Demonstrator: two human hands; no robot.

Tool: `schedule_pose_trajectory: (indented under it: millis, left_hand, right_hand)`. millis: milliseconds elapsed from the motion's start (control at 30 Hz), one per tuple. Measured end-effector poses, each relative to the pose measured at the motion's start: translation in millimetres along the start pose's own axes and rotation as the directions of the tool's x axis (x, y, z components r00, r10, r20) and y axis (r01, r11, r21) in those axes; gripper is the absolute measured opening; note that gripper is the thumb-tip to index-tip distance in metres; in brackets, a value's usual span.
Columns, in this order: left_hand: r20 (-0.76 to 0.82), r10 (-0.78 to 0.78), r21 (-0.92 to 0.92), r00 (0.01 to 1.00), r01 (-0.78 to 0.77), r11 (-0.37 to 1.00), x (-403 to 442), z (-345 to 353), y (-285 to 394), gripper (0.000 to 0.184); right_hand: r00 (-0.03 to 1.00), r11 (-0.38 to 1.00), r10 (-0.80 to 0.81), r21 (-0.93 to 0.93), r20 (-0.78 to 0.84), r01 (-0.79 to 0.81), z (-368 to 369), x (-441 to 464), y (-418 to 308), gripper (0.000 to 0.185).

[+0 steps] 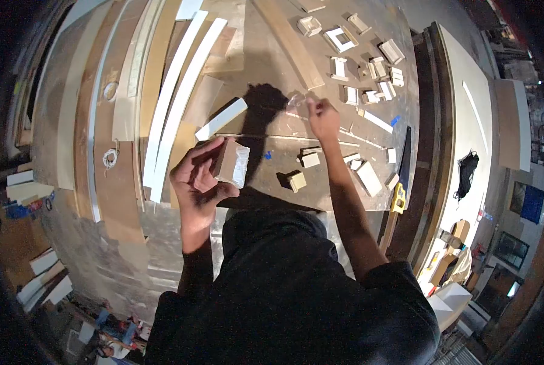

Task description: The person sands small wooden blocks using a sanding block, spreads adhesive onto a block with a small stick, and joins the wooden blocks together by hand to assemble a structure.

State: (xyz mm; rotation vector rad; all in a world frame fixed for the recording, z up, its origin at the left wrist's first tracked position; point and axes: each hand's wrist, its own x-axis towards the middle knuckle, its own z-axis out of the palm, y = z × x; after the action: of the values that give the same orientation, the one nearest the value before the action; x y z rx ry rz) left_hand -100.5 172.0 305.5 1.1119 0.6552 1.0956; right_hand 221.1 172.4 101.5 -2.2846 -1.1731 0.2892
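In my left hand (pixel 196 179) is a small wooden block (pixel 232 163), held up at its sides; its pale, whitish face has a rough edge. The thumb is at its lower edge and the fingers are behind it. My right hand (pixel 324 118) is stretched out over the workbench, fingers curled together, a little blurred. Just left of its fingertips is a faint see-through thing (pixel 295 103) that I cannot make out. Below the right forearm, small wooden blocks (pixel 310 159) lie on the bench, and a white-faced strip (pixel 222 118) lies beyond my left hand.
Long wooden boards and white strips (pixel 186 103) cover the bench's left side. Several small wooden frames and box-like pieces (pixel 340 39) stand at the far right. A yellow-handled saw (pixel 398 198) lies along the right edge. Beyond a gap is a pale panel (pixel 466 115) with a black cloth-like thing (pixel 466 173).
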Motion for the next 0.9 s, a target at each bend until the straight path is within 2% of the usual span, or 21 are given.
schedule_pose_trajectory:
  millis: [33,100,167,233,267,300,333,433,500,600,667,733,767,833,867,900]
  left_hand:
    - [0.001,-0.007,0.0,1.0,0.007,1.0,-0.2,-1.5,-2.3,0.082]
    - [-0.029,-0.024,0.001,0.999,0.024,1.0,-0.8,-7.3,-8.3,0.081]
    - [-0.016,-0.011,-0.007,1.0,0.011,1.0,0.3,-10.2,-13.3,0.081]
    - [0.002,0.0,-0.016,1.0,0.0,1.0,2.7,-8.7,-15.3,0.08]
    - [0.01,-0.025,-0.013,1.0,0.025,1.0,3.3,-5.6,-14.5,0.08]
    - [0.018,-0.047,-0.009,0.999,0.048,0.999,4.5,-2.5,-14.1,0.08]
    - [0.025,-0.053,-0.006,0.998,0.053,0.999,4.9,0.6,-13.9,0.08]
    - [0.055,-0.074,0.009,0.996,0.074,0.997,4.6,9.7,-12.4,0.079]
    - [0.038,-0.146,0.003,0.989,0.146,0.989,1.2,14.5,-11.1,0.08]
    - [0.029,-0.229,0.074,0.973,0.226,0.971,-4.1,17.3,-10.6,0.082]
    - [0.03,-0.255,0.073,0.966,0.252,0.965,-7.9,18.6,-13.1,0.082]
    - [0.043,-0.258,0.053,0.965,0.256,0.965,-10.1,20.1,-15.6,0.083]
    - [0.048,-0.246,0.028,0.968,0.245,0.969,-11.5,21.0,-16.6,0.082]
    - [0.049,-0.236,0.004,0.97,0.236,0.972,-14.8,19.7,-17.2,0.082]
    - [0.052,-0.242,0.007,0.969,0.242,0.97,-16.4,17.9,-16.5,0.082]
    - [0.055,-0.246,0.011,0.968,0.246,0.969,-17.6,16.0,-15.5,0.082]
  right_hand:
    - [0.994,0.99,0.086,0.113,-0.061,-0.079,-8.4,-14.5,7.7,0.035]
    - [0.999,0.998,0.038,0.047,0.031,-0.039,-19.5,-53.6,44.1,0.034]
    - [0.972,0.997,0.073,-0.045,0.222,-0.065,-31.9,-100.8,64.6,0.022]
    - [0.927,0.991,-0.05,0.136,0.372,-0.002,-11.4,-160.4,129.9,0.015]
    - [0.776,0.922,0.195,0.159,0.6,-0.354,-28.2,-179.1,110.5,0.021]
    - [0.743,0.945,0.194,0.082,0.641,-0.317,-15.9,-201.2,127.7,0.034]
    - [0.696,0.895,0.24,0.123,0.676,-0.428,-19.1,-218.7,121.7,0.04]
    - [0.736,0.868,0.297,0.15,0.609,-0.474,7.2,-251.3,115.2,0.047]
    - [0.814,0.803,0.33,0.311,0.478,-0.508,26.7,-265.2,112.5,0.05]
    - [0.843,0.79,0.325,0.368,0.427,-0.491,11.5,-252.5,75.2,0.055]
    - [0.815,0.798,0.345,0.311,0.466,-0.516,10.7,-244.4,68.7,0.062]
    - [0.882,0.864,0.319,0.276,0.348,-0.421,31.9,-249.4,84.0,0.07]
    - [0.88,0.86,0.324,0.279,0.348,-0.426,33.9,-249.5,85.4,0.07]
    - [0.927,0.939,0.246,0.167,0.282,-0.3,15.2,-234.3,59.1,0.08]
    - [0.927,0.939,0.245,0.169,0.285,-0.301,16.6,-230.6,52.6,0.08]
    - [0.897,0.928,0.337,0.062,0.286,-0.368,18.1,-226.3,45.6,0.086]
